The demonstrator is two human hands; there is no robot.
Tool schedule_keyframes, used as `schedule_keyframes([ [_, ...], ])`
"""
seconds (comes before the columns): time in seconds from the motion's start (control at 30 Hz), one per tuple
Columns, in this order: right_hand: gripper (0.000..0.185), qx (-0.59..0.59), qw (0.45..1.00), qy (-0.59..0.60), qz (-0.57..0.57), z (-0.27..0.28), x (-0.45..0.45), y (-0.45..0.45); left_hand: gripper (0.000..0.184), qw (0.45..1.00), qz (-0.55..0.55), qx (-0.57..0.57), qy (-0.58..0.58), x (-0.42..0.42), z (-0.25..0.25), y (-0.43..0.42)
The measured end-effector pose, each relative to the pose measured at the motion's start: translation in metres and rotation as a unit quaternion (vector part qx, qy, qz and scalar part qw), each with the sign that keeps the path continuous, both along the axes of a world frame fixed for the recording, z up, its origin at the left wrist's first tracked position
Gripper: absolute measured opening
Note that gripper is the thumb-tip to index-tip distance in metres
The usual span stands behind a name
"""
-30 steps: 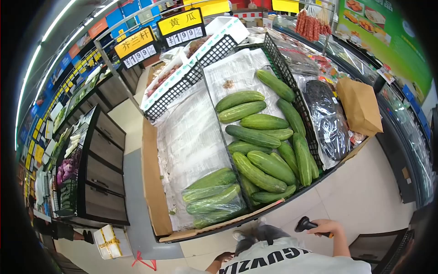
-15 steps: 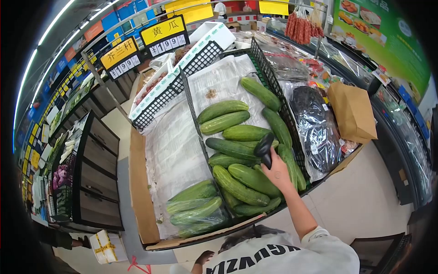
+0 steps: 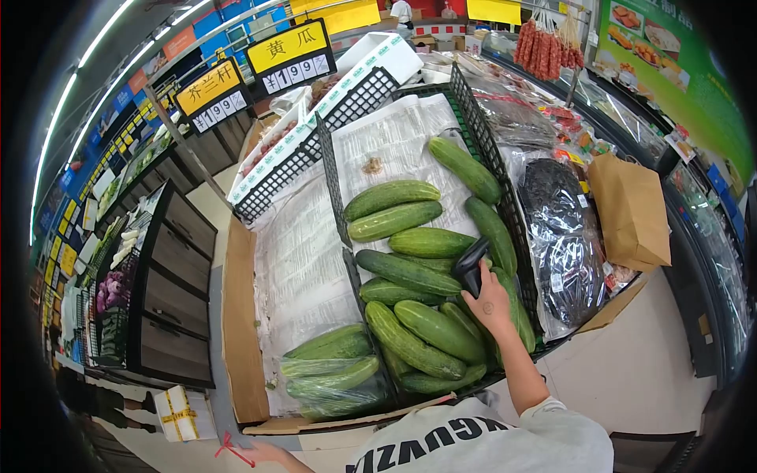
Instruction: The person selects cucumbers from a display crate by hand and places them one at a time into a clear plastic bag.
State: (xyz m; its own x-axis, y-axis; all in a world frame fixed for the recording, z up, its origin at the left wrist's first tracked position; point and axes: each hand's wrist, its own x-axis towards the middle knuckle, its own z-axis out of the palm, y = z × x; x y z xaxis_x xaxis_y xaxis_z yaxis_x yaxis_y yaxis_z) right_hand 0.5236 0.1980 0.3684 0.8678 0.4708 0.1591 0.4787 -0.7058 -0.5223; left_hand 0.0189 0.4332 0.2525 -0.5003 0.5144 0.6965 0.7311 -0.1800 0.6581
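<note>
My right hand (image 3: 490, 302) is closed around the handle of a black handheld scanner (image 3: 471, 268). The scanner is over the crate of large green cucumbers (image 3: 430, 329), its head among the middle ones; whether it touches them I cannot tell. At the bottom edge, my left hand (image 3: 266, 454) hangs low outside the stand with its fingers apart, and I see nothing held in it. In the picture its fingertips come close to a red ribbon (image 3: 230, 448) lower down. Plastic-wrapped cucumbers (image 3: 335, 377) lie in the left section of the stand.
Two yellow price signs (image 3: 289, 54) stand behind the black crate wall (image 3: 335, 189). Dark plastic-bagged goods (image 3: 556, 236) and a brown paper bag (image 3: 631, 211) lie to the right. Sausages (image 3: 544, 51) hang at the back. On the floor at left is a taped white box (image 3: 185, 414), near another person's legs (image 3: 118, 406).
The scanner in my right hand has shifted slightly right and down, and its head has turned. My left hand has swung out to the left. The whole view has moved a little.
</note>
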Motion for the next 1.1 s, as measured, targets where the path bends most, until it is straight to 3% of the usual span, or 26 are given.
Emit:
schedule_keyframes([
  [0.07,0.075,0.013,1.000,-0.006,0.002,0.002,0.004,0.003,0.037,0.998,-0.025,-0.039,-0.030,0.009,0.020,0.019],
  [0.17,0.074,0.033,0.999,-0.025,-0.004,-0.001,0.010,0.003,0.037,0.999,-0.018,-0.034,0.014,0.067,0.069,0.024],
  [0.23,0.073,0.051,0.997,-0.054,0.005,0.002,0.011,0.002,0.037,0.987,-0.132,-0.083,-0.034,0.098,0.080,0.021],
  [0.37,0.067,0.055,0.997,-0.045,0.010,0.047,0.003,-0.006,0.036,0.977,-0.205,-0.062,-0.006,0.147,0.081,0.015],
  [0.47,0.053,0.302,0.950,-0.011,0.082,0.095,-0.005,-0.002,0.034,0.964,-0.253,-0.064,0.052,0.170,0.077,0.014],
  [0.53,0.038,0.471,0.852,0.055,0.220,0.130,-0.016,-0.007,0.031,0.947,-0.293,-0.091,0.097,0.180,0.074,0.013],
  [0.57,0.030,0.564,0.758,0.059,0.324,0.142,-0.021,-0.010,0.031,0.946,-0.291,-0.098,0.102,0.186,0.077,0.008],
  [0.6,0.035,0.632,0.550,0.078,0.541,0.157,-0.013,-0.002,0.031,0.935,-0.332,-0.101,0.078,0.194,0.081,0.003],
  [0.63,0.039,0.669,0.473,0.139,0.556,0.179,-0.034,-0.009,0.031,0.921,-0.373,-0.103,0.053,0.201,0.083,0.000],
  [0.67,0.039,0.612,0.416,0.183,0.647,0.201,-0.035,-0.017,0.030,0.912,-0.393,-0.084,0.078,0.204,0.082,-0.001],
  [0.73,0.039,0.596,0.211,0.182,0.753,0.218,-0.043,-0.005,0.029,0.902,-0.413,-0.104,0.069,0.213,0.078,-0.004],
  [0.83,0.024,0.584,0.167,0.248,0.754,0.234,-0.059,0.008,0.027,0.883,-0.443,-0.139,0.075,0.226,0.081,-0.012],
  [0.9,0.026,0.588,0.176,0.278,0.739,0.235,-0.064,0.008,0.026,0.861,-0.478,-0.131,0.112,0.231,0.073,-0.012],
  [0.97,0.026,0.581,0.111,0.304,0.746,0.235,-0.065,0.014,0.024,0.864,-0.467,-0.128,0.139,0.233,0.073,-0.013],
  [1.1,0.025,0.578,0.084,0.297,0.755,0.236,-0.067,0.014,0.025,0.841,-0.495,-0.171,0.139,0.235,0.072,-0.015],
])
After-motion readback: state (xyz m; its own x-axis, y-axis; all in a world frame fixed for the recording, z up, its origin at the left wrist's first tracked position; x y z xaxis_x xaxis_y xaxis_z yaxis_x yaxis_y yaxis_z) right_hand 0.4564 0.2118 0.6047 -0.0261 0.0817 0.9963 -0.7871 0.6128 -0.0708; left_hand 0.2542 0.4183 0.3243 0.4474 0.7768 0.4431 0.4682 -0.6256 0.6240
